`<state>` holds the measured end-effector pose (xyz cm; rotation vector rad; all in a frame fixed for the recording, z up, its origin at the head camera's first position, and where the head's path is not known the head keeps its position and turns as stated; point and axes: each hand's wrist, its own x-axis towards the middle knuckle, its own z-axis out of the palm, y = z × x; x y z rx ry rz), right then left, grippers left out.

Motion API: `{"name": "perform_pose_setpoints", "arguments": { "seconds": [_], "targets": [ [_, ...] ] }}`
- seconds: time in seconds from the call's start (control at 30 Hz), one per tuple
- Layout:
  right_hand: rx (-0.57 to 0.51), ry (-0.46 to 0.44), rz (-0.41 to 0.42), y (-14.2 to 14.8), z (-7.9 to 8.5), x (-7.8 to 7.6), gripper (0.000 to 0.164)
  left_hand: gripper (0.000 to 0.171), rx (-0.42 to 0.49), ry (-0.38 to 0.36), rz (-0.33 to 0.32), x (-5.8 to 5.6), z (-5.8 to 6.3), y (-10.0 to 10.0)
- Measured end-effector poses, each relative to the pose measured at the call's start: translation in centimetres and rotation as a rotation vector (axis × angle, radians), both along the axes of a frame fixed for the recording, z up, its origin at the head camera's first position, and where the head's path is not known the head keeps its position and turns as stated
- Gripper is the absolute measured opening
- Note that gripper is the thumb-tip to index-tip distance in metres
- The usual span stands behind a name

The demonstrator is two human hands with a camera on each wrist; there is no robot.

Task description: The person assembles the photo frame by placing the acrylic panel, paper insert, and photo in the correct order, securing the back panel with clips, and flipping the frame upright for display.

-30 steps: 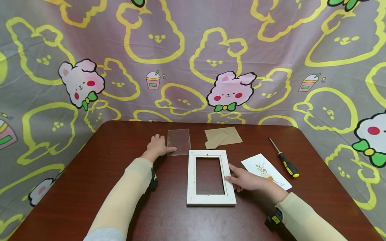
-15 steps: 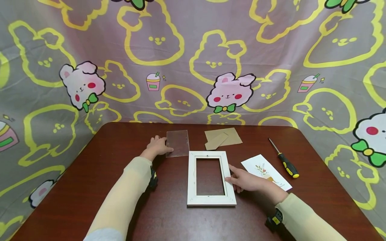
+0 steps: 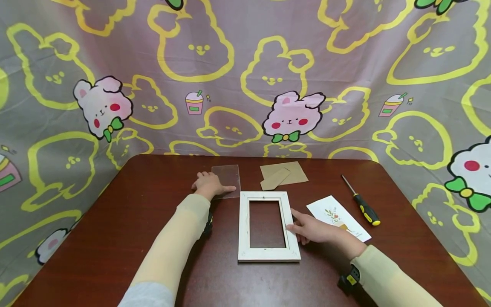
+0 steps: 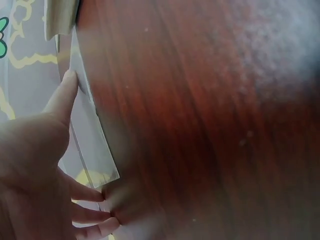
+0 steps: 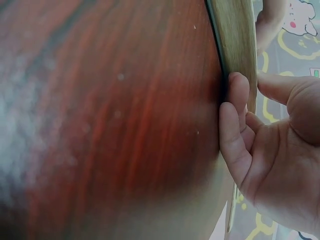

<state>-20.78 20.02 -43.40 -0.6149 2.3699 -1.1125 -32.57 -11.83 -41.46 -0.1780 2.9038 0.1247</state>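
Left hand (image 3: 210,184): it has slid toward three o'clock over the last half second, and its thumb now reaches much farther across the clear sheet (image 3: 230,175).
Left grip: wide, the thumb stretched out over the sheet, the fingers apart and down toward its left end; whether they press on it I can't tell.
Right hand (image 3: 315,228): just where it was, at the three o'clock side of the white frame (image 3: 270,254), palm turned inward.
Right grip: narrow, holding the frame's side bar, thumb on top and bent fingers against the outer edge.
White frame: unmoved, flat before the person; a rectangle with a window through it, white on its face, pale wood grain along its side.
Clear sheet: between ten and eleven o'clock from the frame, thin, transparent and rectangular.
Brown boards (image 3: 298,170): between twelve and one, a tan rectangle with a narrower piece across it.
Printed card (image 3: 339,216): at three, white with a plant drawing.
Screwdriver (image 3: 363,205): beyond the card, between two and three, black-and-yellow handle, metal shaft.
Worktop (image 3: 149,204): reddish-brown wood grain, slightly glossy.
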Motion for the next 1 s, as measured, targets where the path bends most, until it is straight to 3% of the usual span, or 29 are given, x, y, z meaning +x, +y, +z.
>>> {"name": "perform_pose_setpoints", "arguments": {
  "seconds": [0.2,0.5,0.77,0.8,1.0],
  "targets": [
    [-0.003,0.004,0.004,0.1,-0.1,-0.1,0.072,0.119,-0.018,-0.009,-0.017,-0.3,-0.1,-0.2],
    [-0.008,0.003,0.007,0.1,0.0,-0.1,0.073,0.105,0.059,-0.009,-0.104,0.5,1.6,-1.8],
    [-0.011,0.003,0.010,0.1,0.0,-0.1,0.072,0.090,0.169,-0.098,-0.197,0.2,2.6,-3.6],
    [-0.012,0.002,0.011,0.0,0.0,0.0,0.072,0.092,0.180,-0.108,-0.211,-0.4,2.1,-4.1],
    [-0.015,-0.001,0.012,0.0,0.1,0.0,0.072,0.091,0.192,-0.209,-0.206,-0.7,2.8,-4.2]
  ]
}}
